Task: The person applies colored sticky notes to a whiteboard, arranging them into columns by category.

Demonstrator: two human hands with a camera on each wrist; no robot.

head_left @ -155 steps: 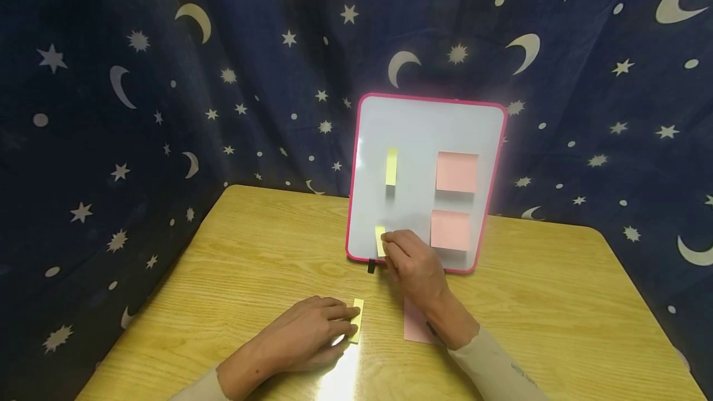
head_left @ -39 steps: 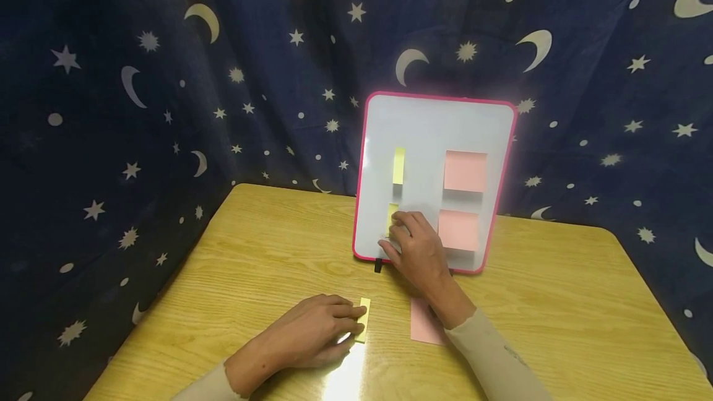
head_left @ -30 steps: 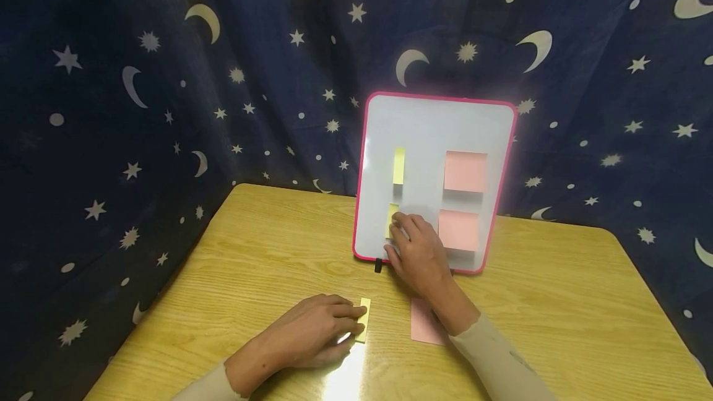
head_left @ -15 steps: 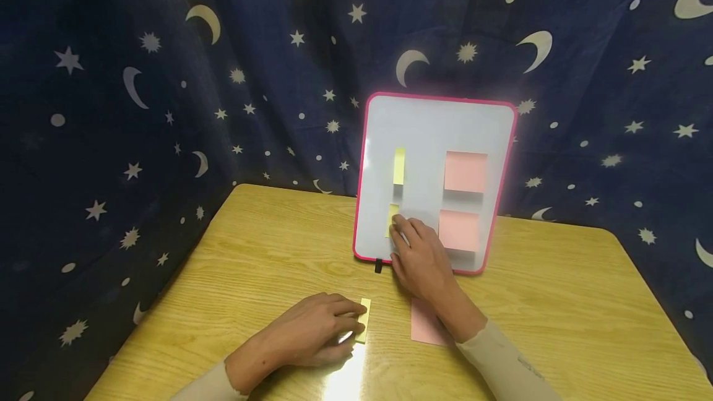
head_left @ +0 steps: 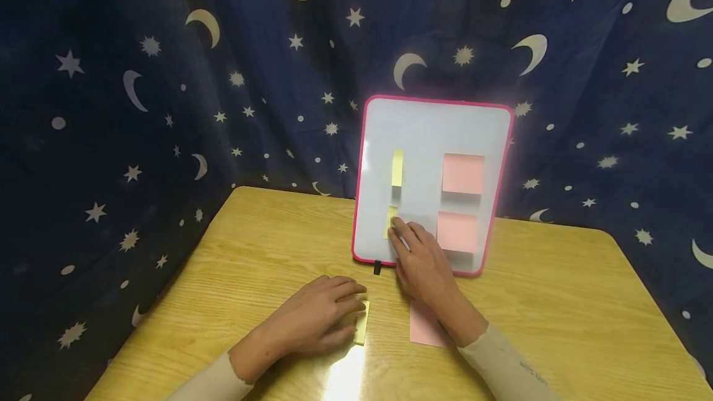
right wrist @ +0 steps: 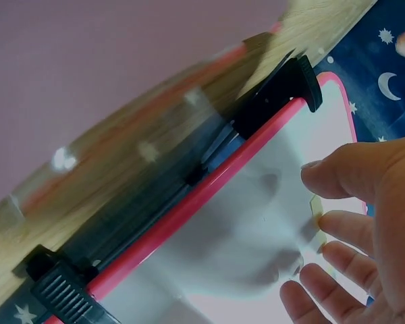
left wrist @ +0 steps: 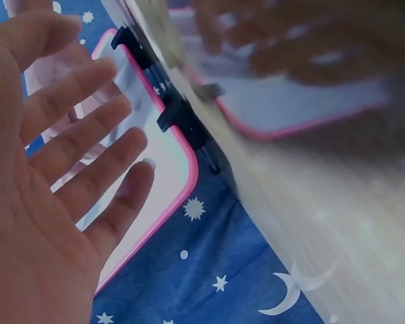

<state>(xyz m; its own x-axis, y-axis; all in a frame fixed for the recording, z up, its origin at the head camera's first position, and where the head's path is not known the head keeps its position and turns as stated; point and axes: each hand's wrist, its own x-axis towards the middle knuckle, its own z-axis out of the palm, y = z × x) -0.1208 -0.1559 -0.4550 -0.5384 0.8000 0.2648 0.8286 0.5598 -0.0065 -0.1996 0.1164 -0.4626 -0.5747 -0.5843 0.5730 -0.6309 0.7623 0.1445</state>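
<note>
My right hand (head_left: pixel 424 268) reaches up to the whiteboard (head_left: pixel 423 125) with extended fingers and touches the lower yellow sticky note (head_left: pixel 392 210). That note hangs on the board below another yellow sticky note (head_left: pixel 397 168); the fingertips cover part of it. In the right wrist view, a sliver of the yellow note (right wrist: pixel 316 206) shows beside the fingers of the right hand (right wrist: pixel 364 229). My left hand (head_left: pixel 314 317) hovers by the narrow yellow sticky pad (head_left: pixel 362 325) on the table, overlapping its left side. The left wrist view shows that left hand (left wrist: pixel 67 169) spread, its palm bare.
Two pink sticky notes, an upper one (head_left: pixel 463 173) and a lower one (head_left: pixel 457 231), hang on the board's right side. Black stand clips (right wrist: pixel 67 290) hold its bottom edge. A pink sticky pad (head_left: pixel 426 325) lies under the right forearm. A starry curtain (head_left: pixel 267 67) hangs behind the table (head_left: pixel 267 234).
Earlier the right hand pinched the yellow note low on the board; the note now sits higher, under straightened fingers. The left hand has just lifted off the yellow pad.
</note>
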